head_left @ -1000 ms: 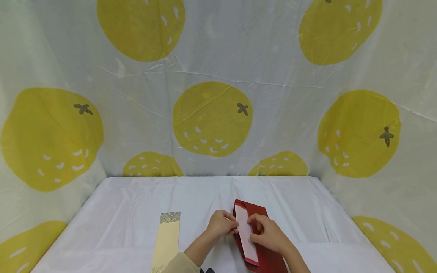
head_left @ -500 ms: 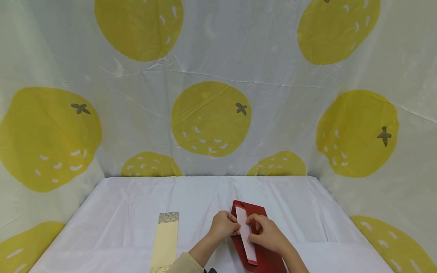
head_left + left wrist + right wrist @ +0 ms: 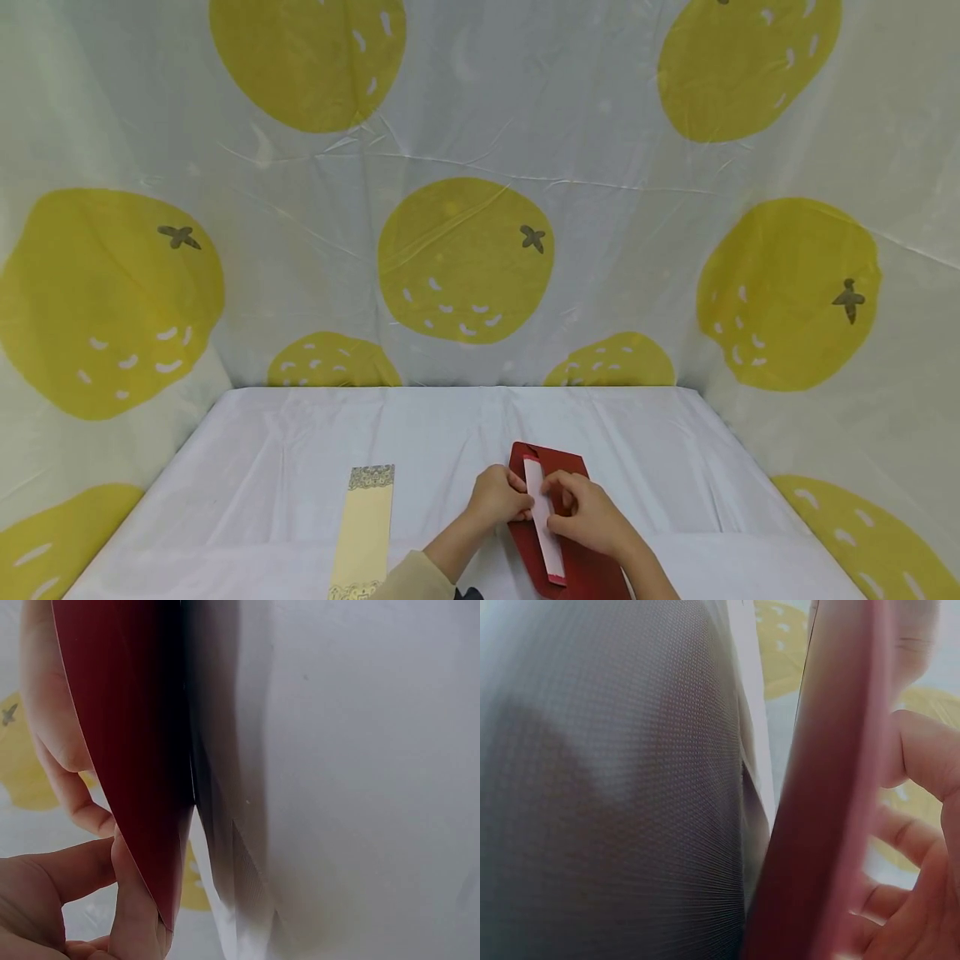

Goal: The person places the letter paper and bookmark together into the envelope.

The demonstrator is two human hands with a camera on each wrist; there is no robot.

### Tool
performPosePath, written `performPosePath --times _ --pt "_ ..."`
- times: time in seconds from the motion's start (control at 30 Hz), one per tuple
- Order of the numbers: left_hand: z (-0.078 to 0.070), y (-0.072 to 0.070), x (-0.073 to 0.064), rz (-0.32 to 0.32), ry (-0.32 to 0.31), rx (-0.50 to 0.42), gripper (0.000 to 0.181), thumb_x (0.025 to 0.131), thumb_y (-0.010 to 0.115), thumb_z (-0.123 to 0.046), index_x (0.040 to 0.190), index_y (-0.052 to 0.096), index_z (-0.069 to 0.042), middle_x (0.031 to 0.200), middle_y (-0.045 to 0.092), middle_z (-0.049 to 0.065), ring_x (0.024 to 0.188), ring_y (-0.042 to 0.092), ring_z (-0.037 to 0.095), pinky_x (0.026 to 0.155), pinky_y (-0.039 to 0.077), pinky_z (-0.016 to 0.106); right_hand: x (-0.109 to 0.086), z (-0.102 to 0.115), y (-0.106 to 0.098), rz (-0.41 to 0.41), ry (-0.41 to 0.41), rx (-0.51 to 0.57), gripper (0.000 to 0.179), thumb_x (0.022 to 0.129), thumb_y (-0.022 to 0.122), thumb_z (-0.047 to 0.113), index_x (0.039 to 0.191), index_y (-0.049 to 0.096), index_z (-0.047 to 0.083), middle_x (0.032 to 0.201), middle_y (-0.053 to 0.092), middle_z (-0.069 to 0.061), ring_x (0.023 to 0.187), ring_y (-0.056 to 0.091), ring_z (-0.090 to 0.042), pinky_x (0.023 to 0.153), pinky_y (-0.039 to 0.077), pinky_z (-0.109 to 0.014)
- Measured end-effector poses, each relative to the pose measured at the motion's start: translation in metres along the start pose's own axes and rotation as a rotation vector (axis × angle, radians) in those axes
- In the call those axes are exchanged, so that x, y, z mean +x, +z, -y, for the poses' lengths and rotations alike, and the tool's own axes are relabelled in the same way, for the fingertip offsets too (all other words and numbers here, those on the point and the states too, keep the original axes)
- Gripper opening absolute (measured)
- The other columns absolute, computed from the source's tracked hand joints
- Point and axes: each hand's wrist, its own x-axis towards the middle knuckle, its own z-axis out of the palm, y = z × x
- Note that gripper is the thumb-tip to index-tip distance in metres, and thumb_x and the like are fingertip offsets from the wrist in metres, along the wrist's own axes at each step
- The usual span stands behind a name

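- Red flat paper envelope (image 3: 588,571): located on the white cloth-covered table (image 3: 435,442), right of centre, open along its left side. The wrist views show red panels standing clear of the cloth.
- White strip with red ends (image 3: 547,537): located lengthwise at the envelope's opening, with red paper on both sides of it.
- Left hand (image 3: 501,497): fingers brought together, apparently pinching the strip's left edge; the exact contact is partly hidden.
- Right hand (image 3: 592,510): fingers bent, apparently gripping the envelope beside the strip's right edge; the tips are partly hidden.
- Cream slip with patterned ends (image 3: 365,529): flat on the table, well apart to the left, touched by neither hand.
- Progress (judgement): partway. The strip is placed at the opening; how much lies inside cannot be told. Outstanding: the strip is partly exposed, neither hand has released, and the opening is unclosed.
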Motion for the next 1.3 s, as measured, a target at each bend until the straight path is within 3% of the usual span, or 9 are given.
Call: performPosePath --times 0.37,0.83,1.03,1.3 --pt "0.005 0.006 0.004 0.021 -0.005 0.015 0.019 0.078 0.072 0.008 0.075 0.057 -0.002 0.054 0.059 0.004 0.049 0.062 0.010 0.050 0.054 0.022 0.001 -0.001 0.001 0.003 -0.009 -0.025 0.031 0.072 0.073 0.009 0.101 0.062 0.017 0.071 0.047 0.000 0.062 0.043 -0.006 0.054 0.039 -0.023" --pt "0.012 0.021 0.007 -0.004 0.011 0.009 0.021 0.074 0.073 0.010 0.067 0.058 -0.004 0.048 0.059 0.004 0.045 0.062 0.011 0.047 0.053 0.022 0.000 -0.002 0.002 0.002 -0.033 -0.019 0.030 0.073 0.073 0.009 0.099 0.062 0.017 0.071 0.047 -0.001 0.061 0.043 -0.005 0.052 0.039 -0.023" --pt "0.014 0.028 0.007 -0.027 0.041 -0.006 0.020 0.072 0.072 0.011 0.065 0.060 -0.003 0.055 0.058 0.003 0.046 0.063 0.012 0.046 0.053 0.022 0.000 -0.003 0.002 0.010 -0.050 -0.009 0.029 0.076 0.077 0.013 0.101 0.063 0.016 0.070 0.047 0.000 0.063 0.044 -0.006 0.054 0.040 -0.023" --pt "0.015 0.030 0.006 -0.039 0.027 0.009 0.022 0.073 0.073 0.009 0.067 0.056 -0.004 0.062 0.054 0.004 0.048 0.062 0.011 0.048 0.054 0.023 0.000 -0.002 0.003 0.016 -0.036 -0.002 0.031 0.076 0.077 0.014 0.103 0.063 0.017 0.071 0.047 -0.001 0.064 0.045 -0.008 0.054 0.040 -0.024"
